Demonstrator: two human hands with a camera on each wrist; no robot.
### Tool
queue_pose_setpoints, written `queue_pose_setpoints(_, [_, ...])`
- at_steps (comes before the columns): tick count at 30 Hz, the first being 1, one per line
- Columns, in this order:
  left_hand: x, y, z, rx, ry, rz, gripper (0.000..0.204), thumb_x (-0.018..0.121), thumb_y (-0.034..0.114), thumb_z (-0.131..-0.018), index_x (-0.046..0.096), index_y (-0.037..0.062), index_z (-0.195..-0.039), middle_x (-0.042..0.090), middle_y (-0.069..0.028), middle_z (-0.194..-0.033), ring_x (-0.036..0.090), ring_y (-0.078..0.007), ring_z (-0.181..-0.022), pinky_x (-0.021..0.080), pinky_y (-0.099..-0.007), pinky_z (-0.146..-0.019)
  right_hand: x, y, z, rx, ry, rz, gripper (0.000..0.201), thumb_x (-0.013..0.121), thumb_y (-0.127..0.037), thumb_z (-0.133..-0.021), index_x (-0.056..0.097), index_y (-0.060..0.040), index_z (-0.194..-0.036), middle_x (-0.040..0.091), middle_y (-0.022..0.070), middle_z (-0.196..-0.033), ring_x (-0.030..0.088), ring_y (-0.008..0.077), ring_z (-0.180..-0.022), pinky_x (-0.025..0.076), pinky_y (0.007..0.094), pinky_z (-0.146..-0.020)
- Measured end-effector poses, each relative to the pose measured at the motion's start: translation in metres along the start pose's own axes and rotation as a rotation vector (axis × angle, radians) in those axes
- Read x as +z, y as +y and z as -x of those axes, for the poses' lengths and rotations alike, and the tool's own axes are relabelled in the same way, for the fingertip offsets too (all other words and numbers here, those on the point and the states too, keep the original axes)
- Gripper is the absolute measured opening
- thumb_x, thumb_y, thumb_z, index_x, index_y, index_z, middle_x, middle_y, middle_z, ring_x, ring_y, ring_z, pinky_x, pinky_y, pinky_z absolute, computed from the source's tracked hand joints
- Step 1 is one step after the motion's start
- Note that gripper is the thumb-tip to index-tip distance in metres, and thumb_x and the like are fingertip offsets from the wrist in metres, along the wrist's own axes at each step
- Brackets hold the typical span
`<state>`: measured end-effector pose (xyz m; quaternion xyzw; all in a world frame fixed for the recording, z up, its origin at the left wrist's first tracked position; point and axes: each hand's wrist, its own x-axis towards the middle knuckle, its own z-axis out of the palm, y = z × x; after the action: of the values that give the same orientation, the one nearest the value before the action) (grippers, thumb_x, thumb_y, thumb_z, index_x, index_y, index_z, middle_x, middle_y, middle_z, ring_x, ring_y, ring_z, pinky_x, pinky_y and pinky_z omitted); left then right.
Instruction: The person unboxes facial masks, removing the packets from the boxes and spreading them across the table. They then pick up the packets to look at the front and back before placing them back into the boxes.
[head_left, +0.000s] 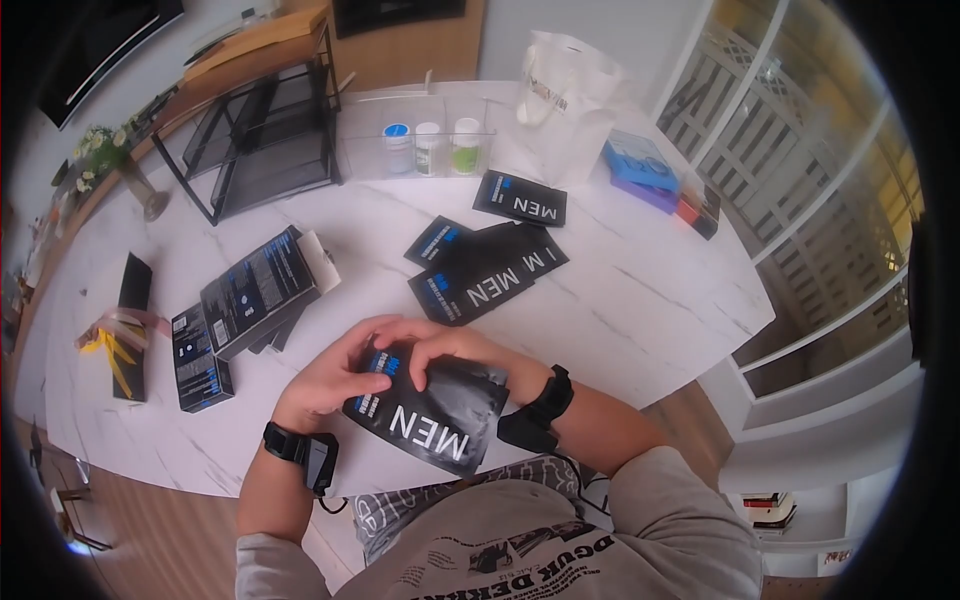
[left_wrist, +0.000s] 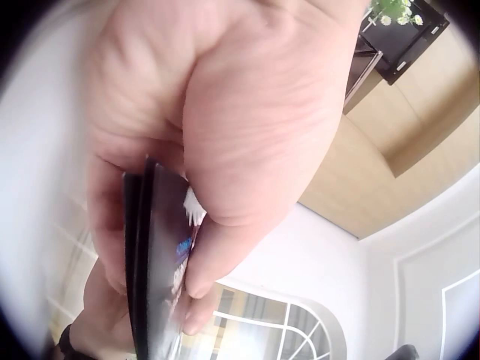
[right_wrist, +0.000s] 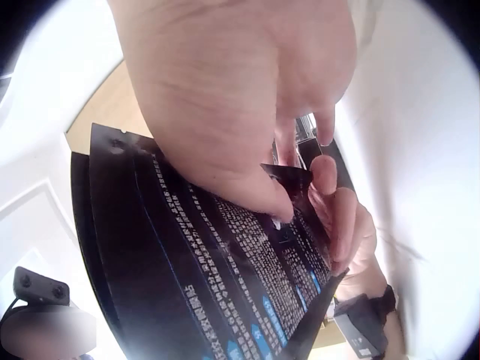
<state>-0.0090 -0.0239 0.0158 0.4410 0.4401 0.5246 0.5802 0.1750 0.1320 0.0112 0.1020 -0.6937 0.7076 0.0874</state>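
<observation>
1. The person is holding a black "MEN" sachet [head_left: 425, 410] in both hands, just above the near edge of the white marble table [head_left: 640, 300], close to the chest.
2. The left hand [head_left: 325, 380] is gripping the sachet's top left part; the left wrist view is showing the thumb and fingers [left_wrist: 225, 247] pinching the thin black packet [left_wrist: 154, 262] edge-on.
3. The right hand [head_left: 455, 350] is curling over the sachet's top edge, and in the right wrist view its fingertips [right_wrist: 262, 195] are pinching a small torn corner flap [right_wrist: 289, 180] of the sachet [right_wrist: 202, 277], whose back is showing fine print.
4. Three more black sachets [head_left: 490, 270] are lying overlapped in the middle of the table, with another sachet [head_left: 520, 197] further back.
5. Black product boxes [head_left: 255, 290] are sitting to the left, one with its flap open.
6. A clear organiser holding small jars [head_left: 430, 148], a black wire rack [head_left: 260, 140] and a white bag [head_left: 565, 95] are standing at the far side.
</observation>
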Motion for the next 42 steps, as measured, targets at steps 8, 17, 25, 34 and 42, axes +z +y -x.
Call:
queue_pose_setpoints(8, [-0.005,-0.005,-0.003,0.176,0.383,0.137,0.044,0.063,-0.008,-0.083,0.052,0.0062,-0.123,0.056,-0.0043,-0.114,0.057,-0.0127,-0.102,0.048,-0.0260,-0.088,-0.007,0.043,-0.004,0.198,0.319,-0.702,0.036,0.057,-0.010,-0.097,0.053,-0.0085,-0.132,0.060,0.0077,-0.125,0.060,0.0135,-0.113,0.050,0.0276,-0.095])
queue_pose_setpoints(17, [-0.001,-0.012,-0.011,0.343,0.560,-0.123,0.045,0.066,-0.012,-0.081,0.045,0.0090,-0.115,0.056,-0.0033,-0.101,0.057,-0.0118,-0.092,0.048,-0.0260,-0.082,0.022,0.015,-0.004,0.091,0.592,0.082,0.033,0.065,-0.010,-0.094,0.055,0.0005,-0.124,0.063,0.0052,-0.113,0.060,0.0098,-0.097,0.051,0.0281,-0.084])
queue_pose_setpoints(25, [0.000,-0.002,-0.008,0.143,0.459,-0.197,0.041,0.066,0.000,-0.090,0.047,-0.0002,-0.126,0.064,-0.0082,-0.106,0.063,-0.0121,-0.083,0.054,-0.0249,-0.069,0.006,0.020,-0.003,0.061,0.731,0.033,0.022,0.062,-0.013,-0.096,0.061,-0.0010,-0.114,0.066,0.0011,-0.099,0.060,0.0060,-0.084,0.050,0.0239,-0.070])
queue_pose_setpoints(34, [-0.026,0.025,0.018,0.300,0.669,-0.766,0.016,0.067,0.007,-0.092,0.064,0.0025,-0.108,0.062,0.0011,-0.091,0.056,-0.0052,-0.080,0.046,-0.0212,-0.068,-0.007,0.011,0.001,0.038,0.660,-0.220,0.017,0.056,-0.016,-0.100,0.061,-0.0032,-0.111,0.065,0.0009,-0.094,0.059,0.0079,-0.075,0.050,0.0243,-0.062])
queue_pose_setpoints(42, [-0.092,0.091,0.054,-0.146,0.659,-1.598,0.105,0.091,0.032,-0.059,0.039,0.0101,-0.148,0.037,-0.0264,-0.148,0.038,-0.0405,-0.136,0.036,-0.0424,-0.111,-0.017,0.020,0.005,0.058,0.697,-0.247,0.020,0.057,-0.020,-0.100,0.059,-0.0038,-0.113,0.066,0.0019,-0.099,0.062,0.0085,-0.081,0.053,0.0251,-0.064])
